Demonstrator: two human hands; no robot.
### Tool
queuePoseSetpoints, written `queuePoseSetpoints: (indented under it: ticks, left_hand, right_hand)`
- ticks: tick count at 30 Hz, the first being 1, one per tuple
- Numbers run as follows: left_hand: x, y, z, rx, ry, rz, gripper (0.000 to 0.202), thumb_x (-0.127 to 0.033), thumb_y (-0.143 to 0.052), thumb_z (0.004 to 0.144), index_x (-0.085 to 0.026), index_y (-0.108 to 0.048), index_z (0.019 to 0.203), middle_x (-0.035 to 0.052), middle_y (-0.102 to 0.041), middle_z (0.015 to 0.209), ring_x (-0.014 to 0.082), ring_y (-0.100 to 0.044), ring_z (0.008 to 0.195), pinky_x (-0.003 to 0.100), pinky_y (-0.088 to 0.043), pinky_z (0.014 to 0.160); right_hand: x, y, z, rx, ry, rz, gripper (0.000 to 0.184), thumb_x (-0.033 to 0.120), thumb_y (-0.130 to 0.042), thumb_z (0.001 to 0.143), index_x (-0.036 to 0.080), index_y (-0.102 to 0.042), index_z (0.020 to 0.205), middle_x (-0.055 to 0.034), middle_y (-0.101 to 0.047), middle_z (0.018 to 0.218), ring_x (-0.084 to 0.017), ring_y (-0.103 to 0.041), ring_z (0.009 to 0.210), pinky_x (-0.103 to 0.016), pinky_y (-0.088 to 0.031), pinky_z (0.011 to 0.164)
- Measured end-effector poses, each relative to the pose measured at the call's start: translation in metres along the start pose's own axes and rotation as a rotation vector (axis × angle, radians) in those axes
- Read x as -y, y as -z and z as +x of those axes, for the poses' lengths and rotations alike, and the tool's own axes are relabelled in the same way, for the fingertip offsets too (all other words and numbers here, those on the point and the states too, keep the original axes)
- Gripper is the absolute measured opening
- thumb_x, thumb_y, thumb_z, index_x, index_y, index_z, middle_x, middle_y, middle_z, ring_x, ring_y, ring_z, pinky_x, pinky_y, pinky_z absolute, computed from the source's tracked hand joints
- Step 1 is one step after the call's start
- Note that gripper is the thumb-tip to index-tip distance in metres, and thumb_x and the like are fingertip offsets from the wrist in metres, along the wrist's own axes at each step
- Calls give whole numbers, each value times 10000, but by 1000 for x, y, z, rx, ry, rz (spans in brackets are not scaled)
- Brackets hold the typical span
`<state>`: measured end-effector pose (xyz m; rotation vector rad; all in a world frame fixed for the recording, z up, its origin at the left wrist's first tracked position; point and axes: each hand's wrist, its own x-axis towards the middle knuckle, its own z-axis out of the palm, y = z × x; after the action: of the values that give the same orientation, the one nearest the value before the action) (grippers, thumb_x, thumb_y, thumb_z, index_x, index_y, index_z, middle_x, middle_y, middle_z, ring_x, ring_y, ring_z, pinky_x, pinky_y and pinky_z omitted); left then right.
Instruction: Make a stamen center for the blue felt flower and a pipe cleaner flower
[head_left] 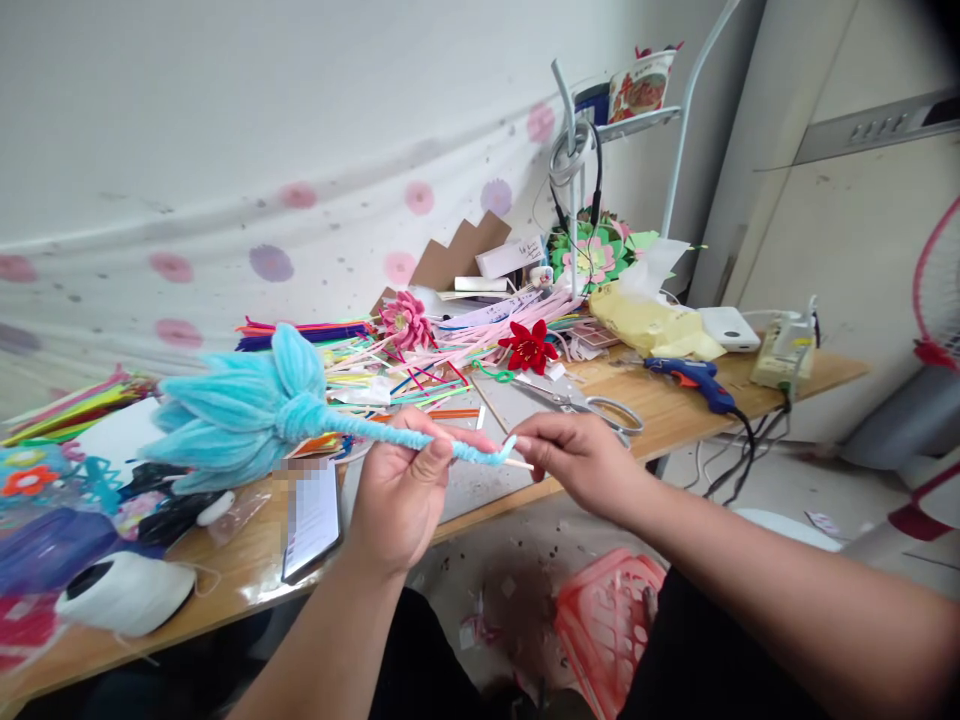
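Observation:
A large blue pipe-cleaner flower [225,410] points to the left, its stem wrapped in the same fuzzy blue pipe cleaner. My left hand [401,490] is closed around this stem, thumb on top. Past the wrapping, the bare tip of a thin wooden stick [523,464] shows at the right end. There my right hand [574,460] pinches the loose end of the blue pipe cleaner [510,446], which bends up from the stick. Both hands are above the table's front edge.
Loose pipe cleaners [480,325], a red flower [528,346] and scissors [611,410] lie behind my hands. On the right is a blue glue gun [694,380] with a cord. A phone [311,520] and a thread spool [126,592] are at left. A pink basket [600,620] stands below.

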<state>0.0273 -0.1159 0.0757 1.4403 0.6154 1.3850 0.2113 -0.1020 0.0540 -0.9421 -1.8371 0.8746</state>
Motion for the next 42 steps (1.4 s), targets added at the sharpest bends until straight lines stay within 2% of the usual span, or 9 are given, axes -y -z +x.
queuePoseSetpoints:
  ticks: [6,11,14,17,24,28,33,38,42]
  left_hand:
    - [10,7,-1,-131,-84,141,89,-239,-605,814,-194,-534,786,32,-722,782,213,-656,873,383,-451,831]
    - [9,12,-6,-89,-85,289,84,-242,-620,803,-183,-561,788,65,-717,853,218,-644,877,350,-458,778]
    - [5,7,-5,4,-67,191,52,-205,-566,842,-197,-545,795,41,-716,845,191,-635,877,329,-447,765]
    - [3,1,-2,19,-66,54,78,-167,-523,864,-207,-522,797,19,-714,844,170,-626,882,314,-444,752]
    - [7,5,-3,-8,-153,132,37,-176,-548,854,-198,-542,825,34,-706,886,189,-614,957,390,-421,878]
    - [9,5,-4,8,-111,114,28,-185,-548,856,-194,-542,830,47,-699,913,187,-624,933,367,-474,810]
    - [11,2,-3,-5,-66,12,50,-164,-543,853,-190,-529,812,36,-695,897,180,-633,904,346,-505,752]
    - [11,-1,-4,-25,-61,-15,67,-153,-539,853,-192,-525,800,22,-699,846,172,-627,910,349,-491,777]
    - [12,-2,-4,-40,-56,-20,83,-160,-553,847,-199,-500,796,17,-702,854,167,-622,910,344,-480,777]
  right_hand:
    - [7,-31,-20,162,89,-45,311,229,-438,896,161,-546,613,14,-563,573,-75,-495,527,-172,-365,549]
    - [22,-3,-19,89,270,-313,190,176,-455,879,159,-569,729,17,-548,581,-79,-469,520,-180,-337,525]
    - [17,12,-11,-38,309,-344,166,195,-480,879,156,-612,785,22,-565,580,-70,-481,524,-169,-349,540]
    - [12,17,-7,-61,296,-296,191,221,-498,880,149,-640,775,26,-568,561,-60,-478,507,-156,-355,527]
    - [19,21,-10,102,217,-127,288,104,-450,841,136,-681,1011,-26,-697,780,-93,-585,634,-176,-436,587]
    - [23,26,-8,176,157,-41,328,99,-446,836,168,-681,1053,-33,-716,938,-138,-644,822,-222,-476,703]
    - [20,27,-5,203,137,-4,302,156,-440,862,183,-680,1042,-14,-707,839,-122,-623,708,-213,-441,570]
    - [10,26,-2,18,276,-202,165,204,-539,833,158,-678,909,-31,-685,773,-109,-588,639,-211,-418,580]
    - [7,25,1,21,387,-265,104,211,-565,832,167,-659,832,-16,-639,712,-98,-550,621,-204,-399,583]
